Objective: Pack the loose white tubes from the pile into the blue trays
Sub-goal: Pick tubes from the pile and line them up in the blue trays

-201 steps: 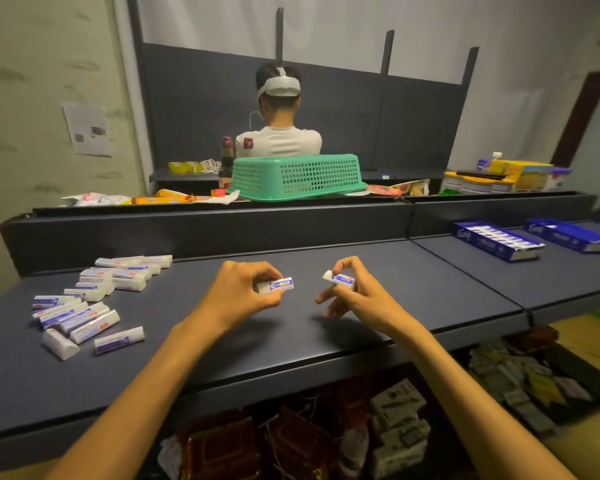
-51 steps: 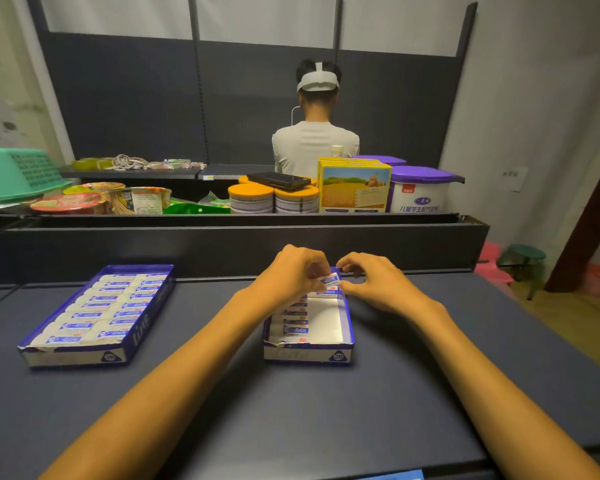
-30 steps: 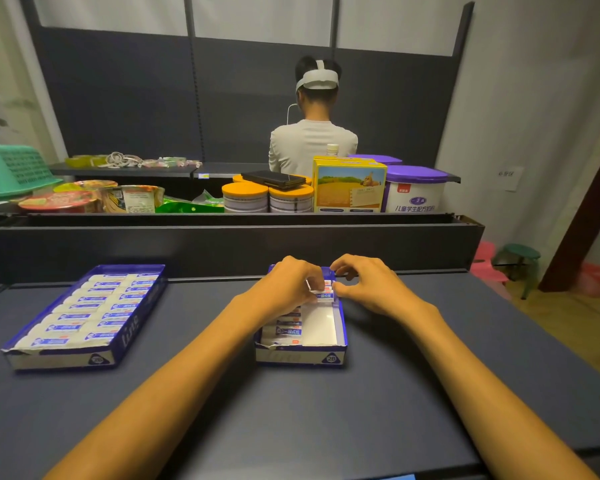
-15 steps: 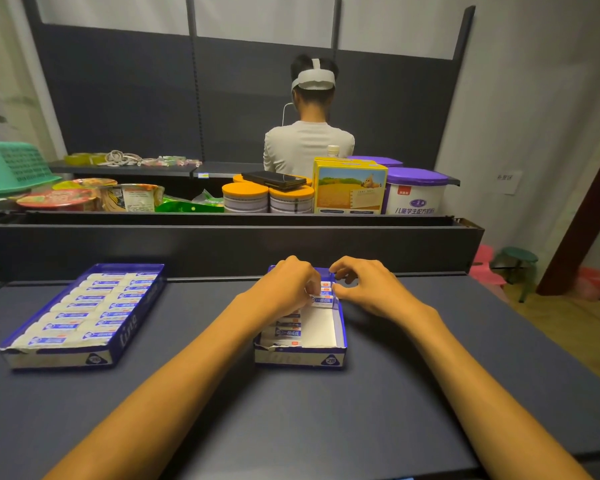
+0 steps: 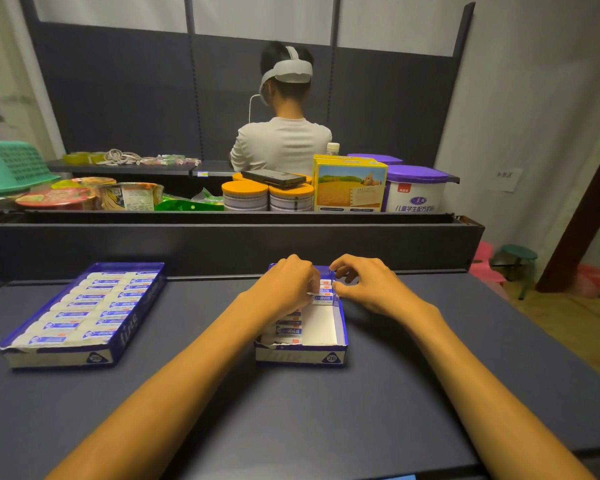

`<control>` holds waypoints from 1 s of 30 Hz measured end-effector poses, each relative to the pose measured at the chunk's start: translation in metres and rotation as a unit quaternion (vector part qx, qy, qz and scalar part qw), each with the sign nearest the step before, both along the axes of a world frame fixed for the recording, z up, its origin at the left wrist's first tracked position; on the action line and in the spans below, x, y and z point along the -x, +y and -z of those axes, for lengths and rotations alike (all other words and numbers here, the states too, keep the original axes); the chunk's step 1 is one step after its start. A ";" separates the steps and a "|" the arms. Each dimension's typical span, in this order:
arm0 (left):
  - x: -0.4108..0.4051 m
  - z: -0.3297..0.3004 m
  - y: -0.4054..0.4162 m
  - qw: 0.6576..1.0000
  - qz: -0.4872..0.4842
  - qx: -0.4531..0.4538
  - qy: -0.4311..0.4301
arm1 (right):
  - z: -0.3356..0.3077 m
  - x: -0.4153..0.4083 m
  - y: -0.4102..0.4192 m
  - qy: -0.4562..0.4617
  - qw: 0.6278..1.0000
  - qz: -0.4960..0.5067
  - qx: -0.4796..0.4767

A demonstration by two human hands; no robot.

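Both hands tuck tubes into the far end of the small tray

Both hands are at the far end of the small blue tray (image 5: 340,344). The left hand (image 5: 284,289) has its fingers curled down over the tubes on the tray's left side and seems to press a white tube (image 5: 322,298) into its row. Whether it truly pinches the tube is hard to tell. The right hand (image 5: 364,284) sits just beside it at the tray's far right corner, fingers bent, thumb near the same tube. It looks to hold nothing.

The step in hand looks like seating tubes in the right row. That row has only a few tubes at the far end, and the near part shows bare white tray floor. The left row looks full.

The next move likely calls for letting go softly, lifting the hands straight up so the thin tray walls do not tip, and going back for more tubes. No loose pile shows here.

A second, bigger blue tray (image 5: 132,320) lies well apart to the left, and it looks full. The dark table (image 5: 326,410) has open room near and to the right. Its right edge drops off, and a raised ledge (image 5: 222,244) stands just behind the small tray.
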State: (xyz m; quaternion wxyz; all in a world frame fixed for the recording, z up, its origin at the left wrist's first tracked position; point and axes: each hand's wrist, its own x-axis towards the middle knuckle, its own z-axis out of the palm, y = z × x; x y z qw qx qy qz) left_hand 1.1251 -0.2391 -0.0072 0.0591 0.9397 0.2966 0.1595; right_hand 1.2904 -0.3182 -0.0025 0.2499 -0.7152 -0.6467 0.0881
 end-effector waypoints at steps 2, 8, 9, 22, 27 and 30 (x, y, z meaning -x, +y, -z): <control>0.001 0.000 0.001 1.000 0.002 0.001 0.000 | 0.000 -0.001 0.000 -0.003 1.000 -0.002 -0.001; 0.002 -0.001 0.001 1.000 0.008 0.002 -0.005 | -0.001 0.001 -0.001 0.000 1.000 -0.002 0.009; 0.001 -0.001 0.001 1.000 0.007 0.001 -0.005 | -0.001 0.001 -0.001 -0.002 1.000 -0.001 0.009; 0.050 -0.028 0.002 0.995 -0.069 -0.004 -0.074 | -0.021 -0.001 -0.012 -0.023 0.997 0.014 -0.068; 0.113 -0.033 -0.006 0.984 -0.148 -0.035 -0.088 | -0.025 0.020 -0.012 -0.012 0.996 -0.020 -0.082; 0.153 -0.027 -0.018 0.980 -0.184 -0.023 -0.065 | -0.024 0.054 -0.008 -0.030 0.996 -0.055 -0.067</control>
